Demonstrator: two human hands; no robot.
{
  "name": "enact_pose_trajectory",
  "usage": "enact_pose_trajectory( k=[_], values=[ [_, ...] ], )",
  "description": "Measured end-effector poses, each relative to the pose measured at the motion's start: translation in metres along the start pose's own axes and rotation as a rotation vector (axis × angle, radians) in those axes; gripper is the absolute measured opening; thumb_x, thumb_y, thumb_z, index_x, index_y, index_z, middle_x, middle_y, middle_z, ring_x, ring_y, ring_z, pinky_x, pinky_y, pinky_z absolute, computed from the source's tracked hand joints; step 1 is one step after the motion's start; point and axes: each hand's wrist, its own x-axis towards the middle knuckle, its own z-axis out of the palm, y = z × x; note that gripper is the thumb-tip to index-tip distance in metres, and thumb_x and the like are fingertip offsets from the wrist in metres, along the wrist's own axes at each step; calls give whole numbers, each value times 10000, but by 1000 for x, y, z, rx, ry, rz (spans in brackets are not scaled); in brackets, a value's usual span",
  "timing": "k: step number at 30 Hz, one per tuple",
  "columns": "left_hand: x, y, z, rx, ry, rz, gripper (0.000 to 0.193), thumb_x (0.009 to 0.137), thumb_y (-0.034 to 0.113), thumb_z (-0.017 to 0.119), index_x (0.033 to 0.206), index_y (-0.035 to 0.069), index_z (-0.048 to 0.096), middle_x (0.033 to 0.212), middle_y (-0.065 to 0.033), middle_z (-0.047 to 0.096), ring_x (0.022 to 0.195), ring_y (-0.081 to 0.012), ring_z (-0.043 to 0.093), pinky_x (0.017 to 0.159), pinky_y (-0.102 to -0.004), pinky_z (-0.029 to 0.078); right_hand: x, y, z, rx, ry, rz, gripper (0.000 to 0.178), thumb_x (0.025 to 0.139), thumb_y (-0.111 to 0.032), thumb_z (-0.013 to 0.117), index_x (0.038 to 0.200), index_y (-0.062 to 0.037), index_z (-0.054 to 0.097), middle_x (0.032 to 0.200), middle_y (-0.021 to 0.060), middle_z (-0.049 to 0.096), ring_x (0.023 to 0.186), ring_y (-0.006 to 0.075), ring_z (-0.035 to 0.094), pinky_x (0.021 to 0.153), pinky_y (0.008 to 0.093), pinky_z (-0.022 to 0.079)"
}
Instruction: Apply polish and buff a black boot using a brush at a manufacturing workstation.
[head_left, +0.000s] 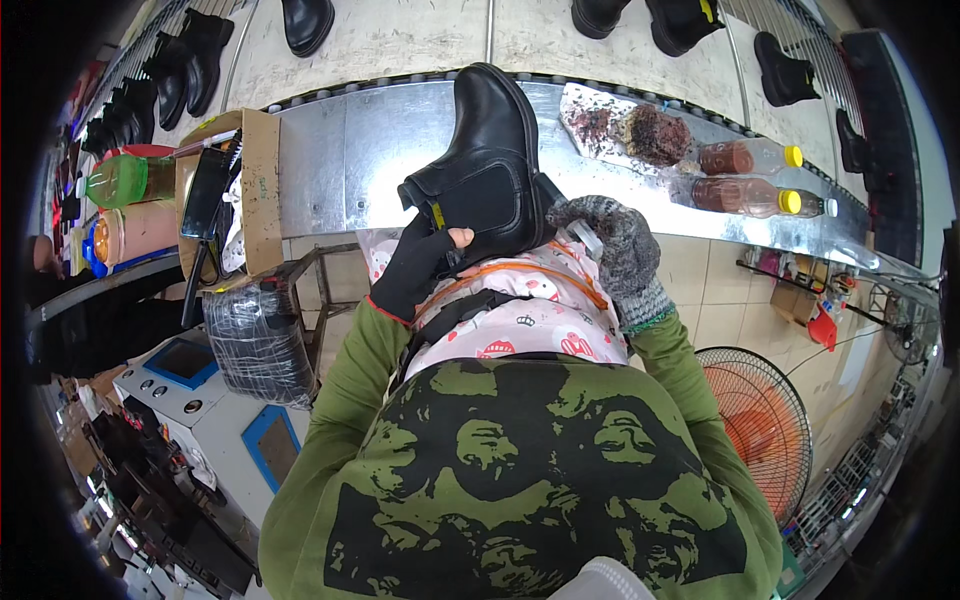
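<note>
Boot (490,160), black, is held upright above the pink apron (520,320): gripped by left hand (425,262) in fingerless glove, thumb on its side; right hand (610,240), grey-gloved, is closed at the heel. Metal bench (340,160) lies beyond, bottles (750,175) at right.

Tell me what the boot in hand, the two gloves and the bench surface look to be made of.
Boot: smooth black leather or a look-alike, by its soft sheen; the ribbed side panel looks elastic. Left hand: black fingerless glove, seemingly knit fabric, matte, thumb bare. Right hand: grey speckled knit glove, weave visible, green cuff. Bench: sheet metal, dull silver with scuffs and reflections.
</note>
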Motion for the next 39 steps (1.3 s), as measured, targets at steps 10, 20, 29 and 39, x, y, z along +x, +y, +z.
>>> enact_pose_trajectory(
  k=[10, 20, 29, 39],
  values=[
    [2, 4, 18, -1, -19, 39, 380, 788, 104, 640, 1131, 0, 515, 955, -63, 598, 841, -125, 586, 776, -258, 479, -27, -25, -19, -177, -58, 20, 515, 920, -385, 335, 949, 35, 633, 954, 144, 650, 891, 214, 623, 825, 312, 476],
    [-1, 37, 50, -131, -77, -55, 470, 822, 175, 634, 1203, -18, 438, 1025, -166, 593, 756, -233, 664, 589, -274, 586, -45, -50, -32, -225, 28, -106, 351, 807, -296, 529, 883, 28, 641, 898, 155, 653, 853, 268, 636, 799, 330, 487],
    [3, 43, 58, -181, -99, 6, 487, 873, 293, 565, 1211, -40, 456, 1040, -213, 615, 816, -285, 674, 593, -250, 580, -55, -43, -28, -206, 140, -315, 445, 871, -386, 471, 874, 19, 656, 837, 146, 641, 772, 273, 629, 708, 349, 488],
    [8, 56, 55, -391, -63, -28, 485, 884, 276, 564, 1218, -54, 445, 1053, -230, 602, 831, -330, 664, 542, -224, 592, -56, -30, -32, 409, 132, -200, 552, 868, -474, 539, 1047, 46, 590, 904, 156, 609, 750, 194, 625, 689, 299, 521]
  ],
)
